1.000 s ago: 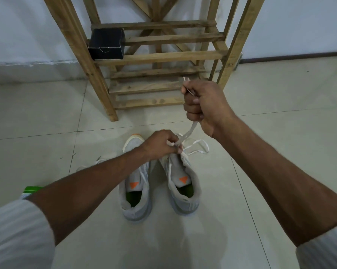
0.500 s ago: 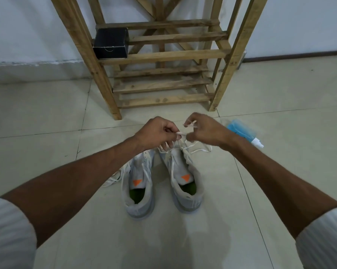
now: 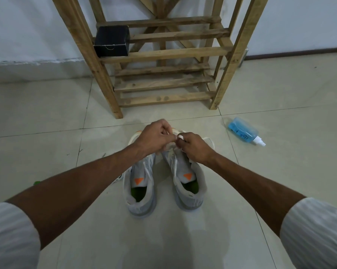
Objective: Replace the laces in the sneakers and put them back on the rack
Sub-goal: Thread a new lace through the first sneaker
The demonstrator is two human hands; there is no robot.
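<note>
Two grey sneakers with orange tongue marks and green insoles stand side by side on the tiled floor, toes toward the rack: the left sneaker [image 3: 139, 188] and the right sneaker [image 3: 189, 183]. Both hands meet over the right sneaker's front. My left hand [image 3: 156, 137] and my right hand [image 3: 194, 148] each pinch the white lace [image 3: 180, 136] between them. A loop of the lace [image 3: 210, 141] lies on the floor to the right of the shoe. The toes are hidden under my hands. The wooden rack [image 3: 163, 82] stands just beyond.
A black box [image 3: 111, 41] sits on the rack's left side on a middle shelf. A blue spray bottle [image 3: 243, 131] lies on the floor to the right of the shoes. A loose lace end [image 3: 118, 178] shows left of the left sneaker. White wall behind.
My right hand dropped from high near the rack, where it pulled the lace taut, down to the right sneaker beside my left hand. The spray bottle came into view.
</note>
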